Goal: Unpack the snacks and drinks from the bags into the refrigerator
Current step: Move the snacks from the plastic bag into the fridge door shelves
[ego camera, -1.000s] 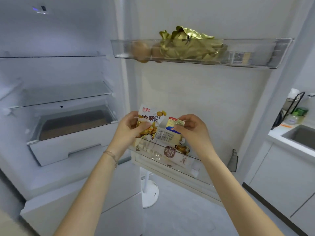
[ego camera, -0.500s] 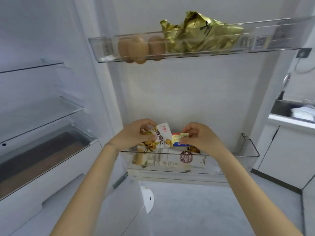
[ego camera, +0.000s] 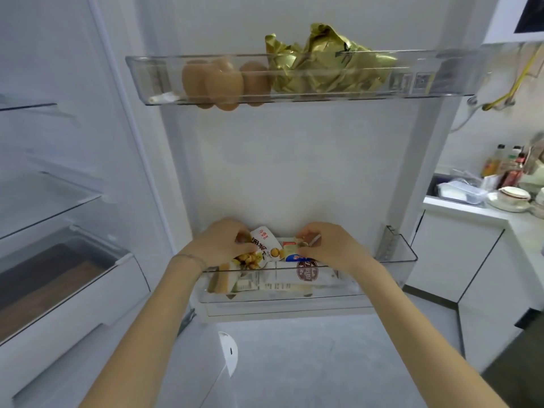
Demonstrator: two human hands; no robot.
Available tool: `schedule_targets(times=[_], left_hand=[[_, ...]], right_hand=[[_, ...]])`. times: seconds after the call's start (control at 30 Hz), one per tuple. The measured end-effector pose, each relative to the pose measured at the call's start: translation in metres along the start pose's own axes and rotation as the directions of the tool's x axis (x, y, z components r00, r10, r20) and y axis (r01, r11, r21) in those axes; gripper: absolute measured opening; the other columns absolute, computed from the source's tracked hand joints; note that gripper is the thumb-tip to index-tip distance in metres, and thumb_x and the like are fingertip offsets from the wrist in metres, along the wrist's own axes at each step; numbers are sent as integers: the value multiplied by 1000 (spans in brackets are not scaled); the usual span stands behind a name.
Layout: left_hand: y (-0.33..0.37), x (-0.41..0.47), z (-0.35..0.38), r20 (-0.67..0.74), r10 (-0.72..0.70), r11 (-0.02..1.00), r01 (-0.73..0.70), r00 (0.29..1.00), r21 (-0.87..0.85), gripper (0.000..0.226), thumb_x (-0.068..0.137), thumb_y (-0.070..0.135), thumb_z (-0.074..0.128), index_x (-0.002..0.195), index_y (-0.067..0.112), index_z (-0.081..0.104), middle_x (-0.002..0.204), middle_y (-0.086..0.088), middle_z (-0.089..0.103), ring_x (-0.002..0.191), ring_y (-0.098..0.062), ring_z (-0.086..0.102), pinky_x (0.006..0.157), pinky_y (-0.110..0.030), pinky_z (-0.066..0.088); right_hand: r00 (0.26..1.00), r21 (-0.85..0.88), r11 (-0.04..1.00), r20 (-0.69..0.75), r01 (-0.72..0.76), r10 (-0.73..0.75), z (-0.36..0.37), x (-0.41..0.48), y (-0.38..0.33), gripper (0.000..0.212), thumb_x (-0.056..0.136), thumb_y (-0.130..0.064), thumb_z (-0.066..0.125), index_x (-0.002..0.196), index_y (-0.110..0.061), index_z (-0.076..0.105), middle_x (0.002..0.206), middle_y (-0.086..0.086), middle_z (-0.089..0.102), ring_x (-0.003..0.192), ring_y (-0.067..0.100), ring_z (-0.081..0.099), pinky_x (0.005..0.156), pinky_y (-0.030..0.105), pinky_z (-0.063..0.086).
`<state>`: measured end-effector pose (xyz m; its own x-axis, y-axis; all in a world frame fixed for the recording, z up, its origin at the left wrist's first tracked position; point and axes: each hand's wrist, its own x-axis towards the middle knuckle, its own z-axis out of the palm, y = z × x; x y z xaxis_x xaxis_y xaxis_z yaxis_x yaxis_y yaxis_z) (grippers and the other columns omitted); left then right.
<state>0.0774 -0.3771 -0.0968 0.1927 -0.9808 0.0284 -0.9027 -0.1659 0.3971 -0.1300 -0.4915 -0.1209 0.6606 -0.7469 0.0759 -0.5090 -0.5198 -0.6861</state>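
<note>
Sunk lower since a second ago: snack packet [ego camera: 263, 249] and small yellow-and-blue packet [ego camera: 292, 252], now partly down inside the lower door bin [ego camera: 398, 260] instead of held above its rim. Reaching forward side by side on outstretched forearms, knuckles up. Clenched on the snack packet's upper left edge, left grip [ego camera: 219, 244], with a thin bracelet [ego camera: 188, 258] at its wrist. Curled over the top of the small yellow-and-blue packet and pinching it, right grip [ego camera: 329, 248], just beside the other. White snack packet tilted rightward, red logo on top, golden nuts printed below, touching the small packet between both grips. Beneath the grips, more packets behind the clear bin wall, one with a round brown label. Well above, upper door bin [ego camera: 141, 72] with brown eggs [ego camera: 223, 83] and crumpled gold foil bag [ego camera: 323, 69].
</note>
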Motion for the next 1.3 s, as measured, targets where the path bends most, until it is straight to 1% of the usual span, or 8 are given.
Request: schedule_targets(times=[0.17,0.27,0.4,0.57,0.7,0.77,1.0,1.3], left_hand=[[-6,-2,4,-21,10,999,-11,1000,-41,34,89,36,66,98,4,69,97,-14,64,89,-25,58,78,-31,46],[-4,-6,7,-53,41,997,-44,998,-65,25,91,33,64,101,11,69,95,-10,62,87,-22,54,70,-20,40],[-2,-8,14,-211,63,990,-89,975,-113,41,92,38,61,130,26,55,117,7,49,110,-10,49,91,-21,39],[24,-2,21,-443,200,957,-271,874,-103,35,91,35,63,125,27,61,128,9,49,116,-3,44,96,-2,26],[48,10,38,-454,309,944,-328,836,38,50,88,54,52,129,26,59,139,4,51,130,-17,44,110,-41,36],[63,15,47,-451,350,935,-339,821,107,56,87,58,43,132,27,56,143,3,49,135,-22,41,110,-49,34],[140,36,82,-477,455,891,-388,752,237,61,89,59,40,140,26,49,149,-1,41,141,-26,30,115,-53,23],[294,74,162,-456,644,764,-548,614,341,64,90,56,47,144,22,44,154,-6,33,146,-28,19,117,-54,15]], right_hand=[[1000,-34,999,9,-3,3,2,-1,1,22,84,-29,71,105,-25,68,103,-11,63,91,9,61,83,30,55],[1000,-87,996,-12,15,-16,2,-3,-1,28,85,-29,70,112,-24,66,109,-9,60,95,10,59,86,29,52],[980,-76,990,-149,118,-129,3,-11,0,34,88,-25,67,122,-27,60,118,-6,56,105,9,54,87,20,42],[910,-214,951,-303,224,-283,-7,-24,3,48,90,-26,64,136,-26,51,135,-5,51,124,16,45,102,31,37],[874,-316,932,-385,178,-297,-24,-41,14,56,88,-31,65,140,-27,47,142,-1,47,133,20,38,106,40,33],[845,-353,922,-434,159,-312,-36,-52,22,58,87,-35,64,141,-26,46,144,0,46,134,21,37,107,41,33],[783,-400,916,-565,15,-260,-90,-103,73,65,83,-42,59,144,-27,42,147,0,42,138,21,30,109,39,25],[783,-449,842,-619,-299,-52,-186,-179,185,81,88,-47,60,153,-37,13,159,0,17,147,24,10,117,44,13]])
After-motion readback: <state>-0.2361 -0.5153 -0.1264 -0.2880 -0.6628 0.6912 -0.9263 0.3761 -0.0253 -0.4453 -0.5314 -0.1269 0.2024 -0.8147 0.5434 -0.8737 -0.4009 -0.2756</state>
